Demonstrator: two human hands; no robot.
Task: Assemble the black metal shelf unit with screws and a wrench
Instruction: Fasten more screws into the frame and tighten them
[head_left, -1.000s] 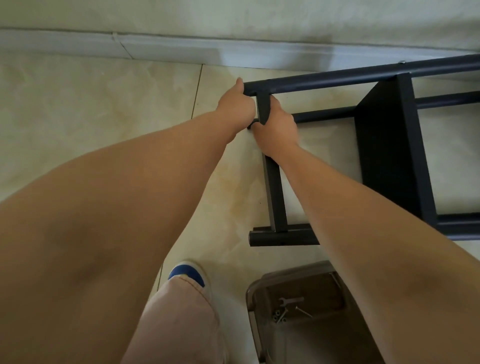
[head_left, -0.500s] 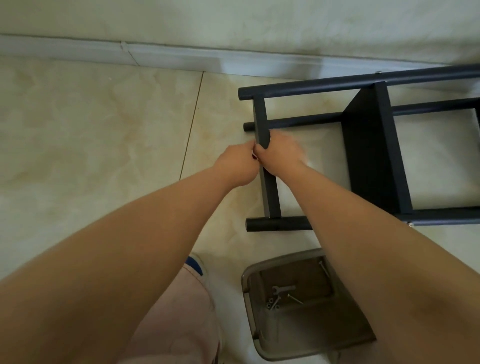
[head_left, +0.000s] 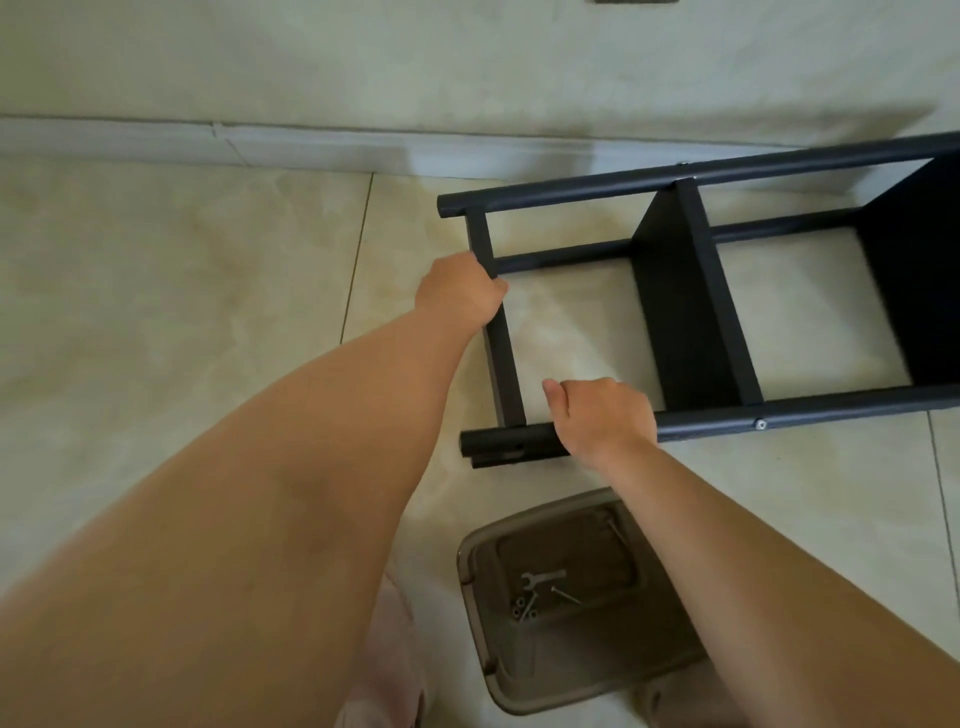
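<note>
Black metal shelf unit (head_left: 691, 312) lying on its side on the tiled floor (head_left: 156, 312), close to the baseboard (head_left: 260, 145). Left hand (head_left: 460, 296) wrapped around the flat end crossbar (head_left: 498, 332), fingers curled over its far edge, gripping it in its upper half, just below where the rear lower tube meets it. Right hand (head_left: 602, 415) closed over the near round tube (head_left: 779, 415), fingers curled round the far side and out of sight, thumb stretched out toward the crossbar and lying free of the tube, or so it seems from this angle. Open tube end poking out past the right thumb, toward the left. One screw head (head_left: 760, 424) set in the tube just beyond the right wrist side of the grip. Upright shelf panel (head_left: 685, 312) standing well clear of both sets of fingers. Below the right forearm, a brown plastic tray (head_left: 478, 623) on the floor, holding a small wrench (head_left: 543, 578) and a few loose screws (head_left: 524, 609) (partly hidden by the arm). Pink trouser leg (head_left: 384, 675) at the bottom edge beneath the left forearm.
</note>
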